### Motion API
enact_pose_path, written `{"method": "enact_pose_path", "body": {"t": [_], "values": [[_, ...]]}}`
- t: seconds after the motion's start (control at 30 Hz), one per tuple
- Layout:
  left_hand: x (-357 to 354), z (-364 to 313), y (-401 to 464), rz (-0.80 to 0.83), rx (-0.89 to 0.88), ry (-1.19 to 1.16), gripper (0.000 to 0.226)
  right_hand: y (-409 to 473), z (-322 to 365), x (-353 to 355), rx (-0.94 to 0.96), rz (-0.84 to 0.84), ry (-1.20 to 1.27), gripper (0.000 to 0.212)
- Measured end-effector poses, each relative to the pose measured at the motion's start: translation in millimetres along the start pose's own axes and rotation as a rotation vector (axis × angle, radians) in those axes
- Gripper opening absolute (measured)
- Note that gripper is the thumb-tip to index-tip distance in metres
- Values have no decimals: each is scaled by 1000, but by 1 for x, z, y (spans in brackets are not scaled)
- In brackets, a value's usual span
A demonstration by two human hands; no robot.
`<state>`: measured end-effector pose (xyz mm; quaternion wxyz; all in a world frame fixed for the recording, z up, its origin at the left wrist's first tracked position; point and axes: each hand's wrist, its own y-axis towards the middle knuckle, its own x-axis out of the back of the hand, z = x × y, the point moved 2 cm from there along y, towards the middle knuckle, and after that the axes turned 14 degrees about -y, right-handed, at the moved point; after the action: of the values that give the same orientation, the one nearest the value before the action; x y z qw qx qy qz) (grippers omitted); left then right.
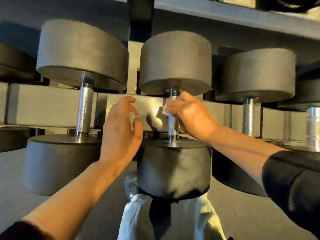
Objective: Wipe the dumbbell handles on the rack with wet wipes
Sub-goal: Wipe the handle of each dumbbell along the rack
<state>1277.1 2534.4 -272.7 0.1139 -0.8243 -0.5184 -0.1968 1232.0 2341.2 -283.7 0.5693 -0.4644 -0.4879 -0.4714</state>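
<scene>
A black dumbbell (174,63) lies on the grey rack (52,103) in the middle of the view, its knurled steel handle (173,126) running toward me. My right hand (188,115) grips the upper part of that handle with a white wet wipe (165,110) wrapped under the fingers. My left hand (121,129) hovers just left of the handle, fingers spread and loosely bent, holding nothing. Left of it lies a bigger dumbbell (81,54) with a bare handle (84,110).
More dumbbells (256,75) lie to the right, with handles (248,116) showing, and another at the far left edge. A second shelf (225,16) runs overhead. Below the rack are my light trousers (135,217), a shoe (130,184) and grey floor.
</scene>
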Motion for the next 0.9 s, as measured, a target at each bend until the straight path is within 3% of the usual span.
{"method": "enact_pose_path", "body": {"t": [0.1,0.27,0.33,0.43,0.47,0.6,0.73,0.8,0.9], "values": [[8,8,-4,93,6,-1,42,-16,9,4,134,124,22,33],[9,11,-4,122,-11,-23,44,-19,12,12,35,390,77,35],[10,13,-3,127,-13,-43,45,-16,17,18,-28,267,84,34],[9,13,-4,139,-18,-48,46,-2,15,17,-92,-67,-33,28],[9,13,-5,138,-24,-33,48,6,15,15,-118,-91,-85,30],[11,8,-5,142,-33,9,54,17,22,10,-19,15,-415,28],[12,8,-6,197,-123,102,60,7,32,9,127,224,-496,32],[14,11,-8,195,-139,116,61,0,32,5,126,289,-468,32],[16,11,-9,170,-182,92,56,-5,31,5,-1,340,-238,31]]}}
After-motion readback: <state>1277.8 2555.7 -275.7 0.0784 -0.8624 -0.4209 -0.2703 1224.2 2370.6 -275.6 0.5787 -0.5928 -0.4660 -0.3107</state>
